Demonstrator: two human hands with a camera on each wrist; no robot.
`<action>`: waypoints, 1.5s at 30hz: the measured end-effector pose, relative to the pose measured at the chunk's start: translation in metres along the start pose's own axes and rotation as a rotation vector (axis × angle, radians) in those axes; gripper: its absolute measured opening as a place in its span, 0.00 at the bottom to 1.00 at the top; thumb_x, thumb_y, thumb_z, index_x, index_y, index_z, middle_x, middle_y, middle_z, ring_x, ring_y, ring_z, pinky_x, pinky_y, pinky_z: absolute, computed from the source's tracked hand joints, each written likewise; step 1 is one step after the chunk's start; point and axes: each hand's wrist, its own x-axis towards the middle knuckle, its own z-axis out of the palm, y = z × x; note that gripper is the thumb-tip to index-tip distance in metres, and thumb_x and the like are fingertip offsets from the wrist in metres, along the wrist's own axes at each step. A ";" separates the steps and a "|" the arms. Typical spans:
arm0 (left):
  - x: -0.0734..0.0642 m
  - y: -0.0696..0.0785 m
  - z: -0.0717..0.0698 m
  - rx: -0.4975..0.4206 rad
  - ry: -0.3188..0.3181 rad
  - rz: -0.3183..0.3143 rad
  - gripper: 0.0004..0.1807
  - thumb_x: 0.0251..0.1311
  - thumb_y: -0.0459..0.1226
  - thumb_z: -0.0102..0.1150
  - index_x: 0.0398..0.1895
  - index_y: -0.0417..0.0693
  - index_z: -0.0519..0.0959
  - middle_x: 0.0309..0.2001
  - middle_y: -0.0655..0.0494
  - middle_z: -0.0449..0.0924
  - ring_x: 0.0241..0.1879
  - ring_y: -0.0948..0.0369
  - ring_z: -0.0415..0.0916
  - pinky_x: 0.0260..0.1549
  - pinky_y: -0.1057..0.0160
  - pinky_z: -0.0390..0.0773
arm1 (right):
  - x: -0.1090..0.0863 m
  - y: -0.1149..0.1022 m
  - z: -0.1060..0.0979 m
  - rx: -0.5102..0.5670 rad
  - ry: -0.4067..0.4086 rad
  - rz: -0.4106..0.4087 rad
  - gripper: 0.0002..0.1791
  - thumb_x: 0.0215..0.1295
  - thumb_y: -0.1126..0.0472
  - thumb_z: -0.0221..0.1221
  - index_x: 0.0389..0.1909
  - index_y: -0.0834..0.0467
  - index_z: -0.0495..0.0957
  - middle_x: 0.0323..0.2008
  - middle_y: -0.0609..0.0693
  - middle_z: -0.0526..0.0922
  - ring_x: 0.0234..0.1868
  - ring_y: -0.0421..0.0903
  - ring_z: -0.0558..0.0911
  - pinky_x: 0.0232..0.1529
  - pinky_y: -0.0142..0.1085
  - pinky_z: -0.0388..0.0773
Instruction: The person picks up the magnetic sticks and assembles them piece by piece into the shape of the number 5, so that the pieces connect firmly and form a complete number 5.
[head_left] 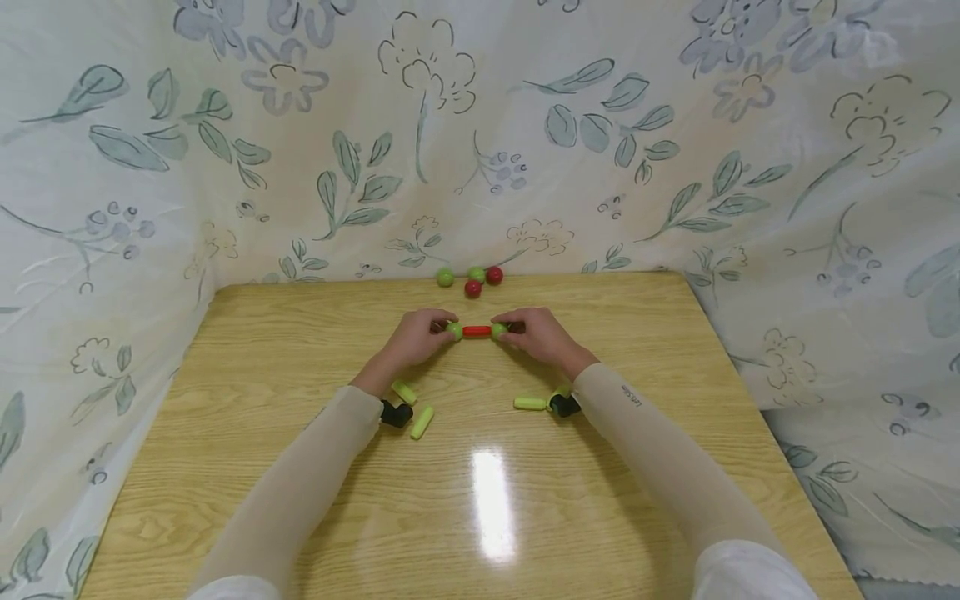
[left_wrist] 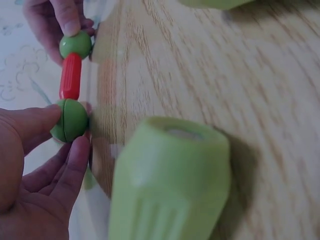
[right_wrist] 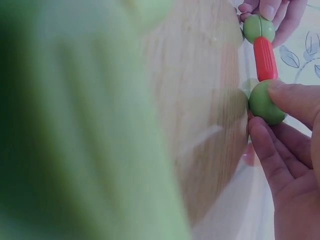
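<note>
Near the far half of the table, a red rod (head_left: 476, 331) lies between two green balls and meets one at each end. My left hand (head_left: 420, 335) pinches the left green ball (left_wrist: 75, 120) between thumb and fingers; a seam line runs round that ball. On the opposite end, my right hand (head_left: 542, 335) holds the right green ball (right_wrist: 266, 102), its thumb on one side and fingertips on the other. Both wrist views show the rod and balls joined in a line, with fluted sides on the rod.
Behind the hands, two red balls (head_left: 472, 288) and two green balls (head_left: 446, 277) sit by the table's back edge. Several yellow-green rods (head_left: 422, 422) (head_left: 530, 403) lie under the forearms, close to the black wrist cameras (head_left: 565, 406). A floral cloth (head_left: 480, 125) hangs behind the wooden table (head_left: 480, 517).
</note>
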 end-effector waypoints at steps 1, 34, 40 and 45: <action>0.000 0.000 0.000 0.001 -0.001 -0.001 0.19 0.77 0.37 0.67 0.66 0.41 0.84 0.57 0.44 0.86 0.56 0.49 0.84 0.60 0.50 0.82 | 0.000 0.000 0.000 0.004 0.000 0.003 0.20 0.75 0.58 0.70 0.65 0.54 0.87 0.52 0.51 0.89 0.46 0.46 0.84 0.53 0.43 0.83; -0.002 0.001 0.003 -0.057 0.009 -0.010 0.19 0.75 0.38 0.68 0.64 0.42 0.85 0.58 0.44 0.86 0.56 0.48 0.84 0.59 0.49 0.82 | -0.089 -0.016 -0.014 -0.009 -0.214 -0.120 0.12 0.71 0.60 0.73 0.52 0.57 0.90 0.41 0.41 0.86 0.39 0.40 0.81 0.42 0.37 0.83; -0.002 -0.001 0.003 -0.058 0.020 -0.014 0.19 0.75 0.38 0.68 0.64 0.43 0.86 0.57 0.45 0.86 0.55 0.48 0.84 0.59 0.49 0.82 | -0.095 -0.024 -0.010 -0.095 -0.290 -0.114 0.11 0.71 0.60 0.73 0.52 0.54 0.90 0.42 0.41 0.85 0.40 0.40 0.80 0.45 0.38 0.82; -0.003 -0.001 0.003 -0.053 0.021 -0.012 0.18 0.75 0.38 0.68 0.64 0.42 0.86 0.57 0.45 0.86 0.55 0.48 0.84 0.59 0.49 0.82 | -0.097 -0.025 -0.008 -0.115 -0.300 -0.138 0.14 0.70 0.62 0.73 0.55 0.55 0.89 0.45 0.42 0.86 0.41 0.39 0.81 0.46 0.38 0.82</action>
